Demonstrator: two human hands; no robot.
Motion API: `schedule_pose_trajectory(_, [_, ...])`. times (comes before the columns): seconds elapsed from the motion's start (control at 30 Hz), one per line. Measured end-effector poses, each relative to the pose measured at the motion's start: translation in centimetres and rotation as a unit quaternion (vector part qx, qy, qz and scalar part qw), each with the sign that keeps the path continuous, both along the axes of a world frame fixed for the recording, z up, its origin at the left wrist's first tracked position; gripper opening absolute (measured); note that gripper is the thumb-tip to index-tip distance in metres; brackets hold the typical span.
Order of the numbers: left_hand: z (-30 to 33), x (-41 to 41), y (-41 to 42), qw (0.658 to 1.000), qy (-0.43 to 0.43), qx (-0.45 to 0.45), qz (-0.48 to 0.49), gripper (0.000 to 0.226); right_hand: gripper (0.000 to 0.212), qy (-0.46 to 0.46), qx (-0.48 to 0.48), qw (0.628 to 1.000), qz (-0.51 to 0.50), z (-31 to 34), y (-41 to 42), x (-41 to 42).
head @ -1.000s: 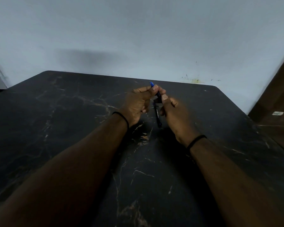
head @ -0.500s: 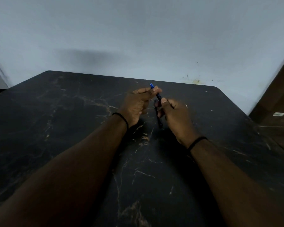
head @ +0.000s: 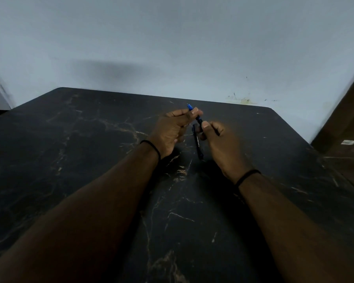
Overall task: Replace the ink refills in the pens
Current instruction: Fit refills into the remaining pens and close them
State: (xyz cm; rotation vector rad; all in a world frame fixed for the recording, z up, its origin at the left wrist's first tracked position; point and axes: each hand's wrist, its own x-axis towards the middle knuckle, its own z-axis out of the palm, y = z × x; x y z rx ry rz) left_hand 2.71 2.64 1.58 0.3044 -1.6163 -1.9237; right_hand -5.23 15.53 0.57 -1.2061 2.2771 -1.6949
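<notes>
Both hands meet above the far middle of the black marble table (head: 90, 160). My left hand (head: 172, 129) pinches the tip end of a blue pen (head: 198, 120), whose blue point sticks out past the fingers toward the wall. My right hand (head: 223, 146) grips the pen's lower part. A dark pen barrel (head: 198, 145) with pale lettering hangs down between the two hands; which hand holds it is hidden. Each wrist wears a thin black band.
A pale wall rises just behind the table's far edge. A brown wooden surface (head: 347, 139) with a small white label stands at the right, beside the table's right edge.
My right hand has slid slightly right and away from the left hand, exposing more of the pen between them. The left hand has stayed in place.
</notes>
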Motion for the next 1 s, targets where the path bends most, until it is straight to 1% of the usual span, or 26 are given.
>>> schedule_pose_trajectory(0.07, [0.02,0.00,0.02,1.000,0.001,0.001,0.001,0.022,0.011,-0.003,-0.023,1.000,0.011,0.01,0.05,-0.13])
schedule_pose_trajectory(0.1, [0.02,0.01,0.02,1.000,0.001,0.000,0.002,0.021,0.009,-0.006,-0.036,0.999,0.017,0.05,0.08,-0.09])
schedule_pose_trajectory(0.2, [-0.04,-0.08,0.10,1.000,0.000,-0.004,0.002,0.017,0.025,-0.003,-0.049,0.999,0.023,-0.17,0.07,-0.06])
schedule_pose_trajectory(0.3, [-0.11,-0.09,0.05,1.000,-0.006,-0.007,0.006,0.018,0.021,-0.019,-0.012,1.000,0.010,-0.03,-0.04,0.15])
schedule_pose_trajectory(0.37, [-0.15,-0.06,0.00,1.000,-0.013,-0.014,0.009,0.020,0.032,-0.028,0.003,1.000,0.006,-0.03,-0.10,0.08])
schedule_pose_trajectory(0.4, [-0.15,-0.06,0.01,1.000,-0.012,-0.016,0.009,0.020,0.032,-0.024,0.006,1.000,0.008,0.01,-0.14,0.06])
schedule_pose_trajectory(0.43, [-0.12,-0.02,0.01,1.000,-0.010,-0.016,0.006,0.020,0.028,-0.020,0.004,1.000,0.010,0.06,-0.17,0.09])
schedule_pose_trajectory(0.5, [-0.05,0.04,0.07,1.000,-0.004,-0.013,0.002,0.019,0.009,-0.012,-0.020,1.000,0.013,0.06,-0.12,-0.03])
schedule_pose_trajectory(0.53, [-0.01,0.07,0.13,1.000,-0.005,-0.013,0.001,0.018,0.008,-0.009,-0.037,0.999,0.013,0.05,-0.07,-0.01])
schedule_pose_trajectory(0.6, [0.02,0.11,0.26,1.000,-0.011,-0.018,0.001,0.017,0.028,-0.005,-0.058,0.998,0.019,-0.16,0.02,0.05])
schedule_pose_trajectory(0.63, [0.00,0.12,0.29,1.000,-0.014,-0.022,0.001,0.017,0.034,-0.010,-0.054,0.998,0.021,-0.21,0.03,0.11])
schedule_pose_trajectory(0.67, [-0.03,0.11,0.32,1.000,-0.016,-0.025,0.002,0.017,0.036,-0.016,-0.039,0.999,0.020,-0.20,0.00,0.16])
schedule_pose_trajectory(0.77, [-0.12,0.02,0.32,1.000,-0.012,-0.029,0.001,0.016,0.027,-0.028,0.006,1.000,0.002,-0.15,-0.18,0.09])
schedule_pose_trajectory(0.83, [-0.10,-0.05,0.28,0.999,-0.012,-0.030,0.004,0.016,0.035,-0.036,0.004,0.999,0.000,-0.01,-0.25,0.14])
schedule_pose_trajectory(0.87, [-0.09,-0.08,0.25,0.999,-0.013,-0.030,0.005,0.016,0.035,-0.032,0.002,0.999,-0.002,0.06,-0.27,0.13])
schedule_pose_trajectory(0.93, [-0.13,-0.09,0.16,1.000,-0.013,-0.028,0.004,0.017,0.027,-0.009,-0.003,1.000,-0.009,0.21,-0.22,0.08])
schedule_pose_trajectory(1.0, [-0.18,-0.02,0.10,1.000,-0.010,-0.025,0.002,0.019,0.014,-0.006,-0.026,1.000,-0.005,0.14,-0.15,-0.17])
